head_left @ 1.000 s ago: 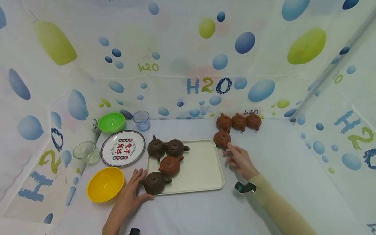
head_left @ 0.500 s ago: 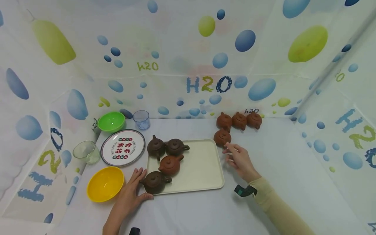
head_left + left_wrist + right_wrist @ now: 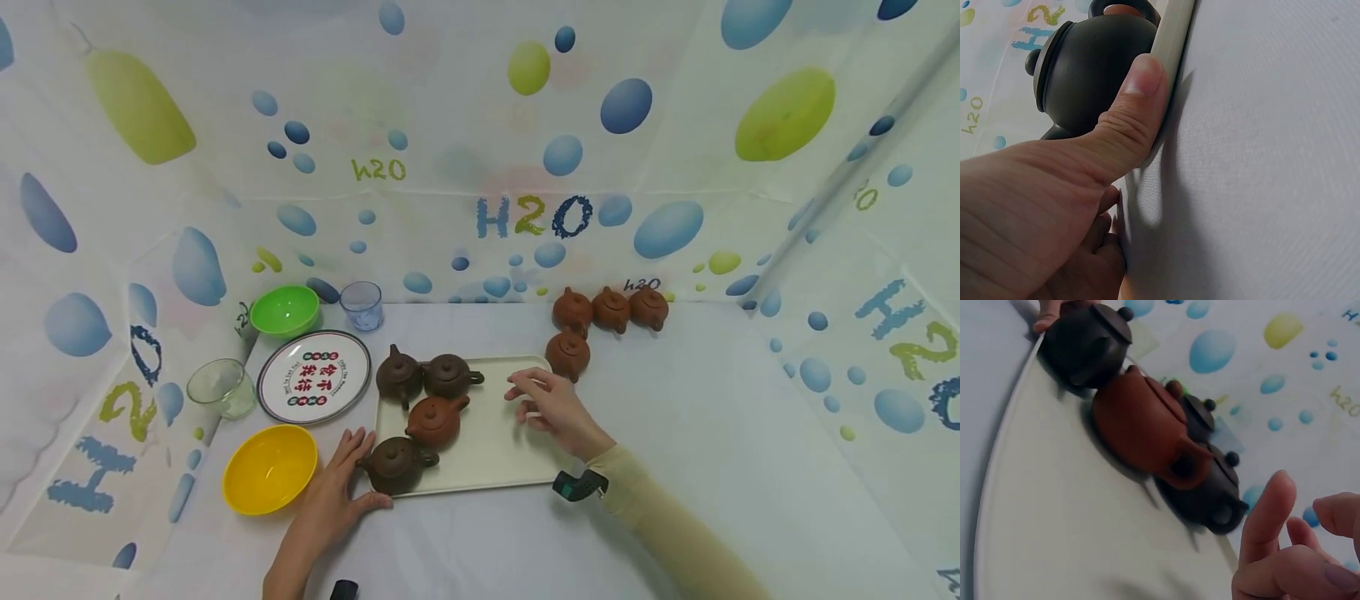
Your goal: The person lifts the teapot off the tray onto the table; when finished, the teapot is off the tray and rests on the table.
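A cream tray (image 3: 510,450) carries three dark brown teapots, one at the front-left corner (image 3: 395,467) and two at the back left (image 3: 398,377) (image 3: 448,377), with a reddish-brown teapot (image 3: 433,422) among them. My left hand (image 3: 337,483) rests at the tray's front-left corner, fingers spread along the left side. In the left wrist view, its thumb (image 3: 1138,94) lies against the tray rim beside the dark teapot (image 3: 1097,69). My right hand (image 3: 555,410) hovers over the tray's right part, fingers loosely bent and holding nothing. Another reddish-brown teapot (image 3: 567,354) stands just beyond the tray's back-right corner.
Three more reddish-brown teapots (image 3: 611,311) line up at the back right. On the left stand a yellow bowl (image 3: 270,472), a printed plate (image 3: 345,396), a green bowl (image 3: 285,312), a clear glass bowl (image 3: 222,388) and a bluish glass (image 3: 362,308). Patterned cloth walls enclose the table.
My right hand has left the reddish-brown teapot at the tray's back-right corner and moved left over the tray. That teapot stays there. My left hand has not moved.
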{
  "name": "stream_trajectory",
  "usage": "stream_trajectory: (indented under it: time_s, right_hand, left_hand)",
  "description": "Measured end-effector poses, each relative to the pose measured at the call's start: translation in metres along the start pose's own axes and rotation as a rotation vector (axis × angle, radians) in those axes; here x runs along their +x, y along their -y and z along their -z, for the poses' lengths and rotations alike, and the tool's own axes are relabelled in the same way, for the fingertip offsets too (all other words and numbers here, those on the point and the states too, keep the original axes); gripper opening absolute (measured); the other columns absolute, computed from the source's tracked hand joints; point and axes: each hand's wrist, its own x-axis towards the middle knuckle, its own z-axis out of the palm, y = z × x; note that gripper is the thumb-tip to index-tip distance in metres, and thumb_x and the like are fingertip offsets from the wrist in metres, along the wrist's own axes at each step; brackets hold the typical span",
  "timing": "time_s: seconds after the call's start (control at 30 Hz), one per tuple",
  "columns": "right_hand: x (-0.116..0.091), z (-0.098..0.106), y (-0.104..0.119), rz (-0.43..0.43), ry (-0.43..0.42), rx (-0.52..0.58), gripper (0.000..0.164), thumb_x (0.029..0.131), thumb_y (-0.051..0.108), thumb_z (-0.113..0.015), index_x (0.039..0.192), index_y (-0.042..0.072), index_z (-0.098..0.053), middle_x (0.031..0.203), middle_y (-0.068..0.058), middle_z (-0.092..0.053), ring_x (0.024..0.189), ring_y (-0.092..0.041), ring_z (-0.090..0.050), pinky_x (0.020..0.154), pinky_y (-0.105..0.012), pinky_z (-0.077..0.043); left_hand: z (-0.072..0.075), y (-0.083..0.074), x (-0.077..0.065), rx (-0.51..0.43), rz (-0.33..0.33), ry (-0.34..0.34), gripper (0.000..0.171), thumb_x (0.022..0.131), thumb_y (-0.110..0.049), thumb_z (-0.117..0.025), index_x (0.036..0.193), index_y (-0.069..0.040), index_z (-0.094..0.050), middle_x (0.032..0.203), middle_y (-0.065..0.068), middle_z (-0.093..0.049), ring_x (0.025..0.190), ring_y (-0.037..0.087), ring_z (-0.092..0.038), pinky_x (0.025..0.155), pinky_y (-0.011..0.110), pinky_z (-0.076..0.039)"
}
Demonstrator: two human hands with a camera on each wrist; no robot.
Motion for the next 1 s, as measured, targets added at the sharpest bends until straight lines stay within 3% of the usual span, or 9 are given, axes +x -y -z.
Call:
stream_trajectory:
  time_s: [0.27,0.43,0.53,0.73,1.0]
  right_hand:
    - [0.013,-0.037,-0.009,0.047,0.136,-0.139,0.035,0.109,0.036,-0.065,0.129,0.007,-0.067,0.105,-0.009,-0.076,0.064,-0.012,-0.069,0.054,-0.02,-0.039]
    - [0.016,-0.052,-0.013,0.078,0.175,-0.174,0.031,0.11,0.036,-0.061,0.129,0.011,-0.066,0.105,-0.014,-0.077,0.063,-0.012,-0.069,0.05,-0.021,-0.035]
    - [0.016,-0.055,-0.013,0.089,0.182,-0.182,0.031,0.111,0.035,-0.06,0.129,0.011,-0.066,0.107,-0.018,-0.076,0.062,-0.012,-0.069,0.047,-0.021,-0.03]
    - [0.009,-0.052,-0.016,0.068,0.2,-0.267,0.034,0.111,0.042,-0.059,0.12,0.01,-0.066,0.104,-0.014,-0.078,0.063,-0.011,-0.07,0.052,-0.022,-0.036]
    - [-0.006,-0.05,-0.017,0.019,0.365,-0.297,0.043,0.112,0.043,-0.056,0.113,0.002,-0.067,0.103,-0.011,-0.075,0.071,-0.013,-0.075,0.048,-0.02,-0.037]
  left_hand:
    - [0.0,0.002,0.002,-0.005,0.013,0.012,0.109,0.076,-0.037,-0.095,0.166,-0.01,-0.04,0.176,0.021,-0.029,0.165,0.049,-0.017,0.13,0.072,-0.016]
    - [-0.001,0.002,0.002,-0.007,0.006,0.009,0.108,0.076,-0.036,-0.095,0.165,-0.01,-0.04,0.175,0.022,-0.03,0.165,0.049,-0.018,0.13,0.072,-0.018]
    - [-0.001,0.001,0.002,-0.004,0.001,-0.001,0.107,0.076,-0.036,-0.095,0.165,-0.009,-0.041,0.175,0.022,-0.031,0.164,0.05,-0.019,0.129,0.072,-0.019]
    - [-0.001,-0.002,0.001,0.0,0.014,0.012,0.106,0.077,-0.037,-0.095,0.165,-0.009,-0.041,0.175,0.022,-0.031,0.164,0.049,-0.021,0.129,0.067,-0.026]
    - [0.001,-0.002,0.001,-0.012,0.018,0.02,0.106,0.078,-0.039,-0.094,0.165,-0.009,-0.041,0.175,0.022,-0.032,0.164,0.049,-0.02,0.13,0.066,-0.027]
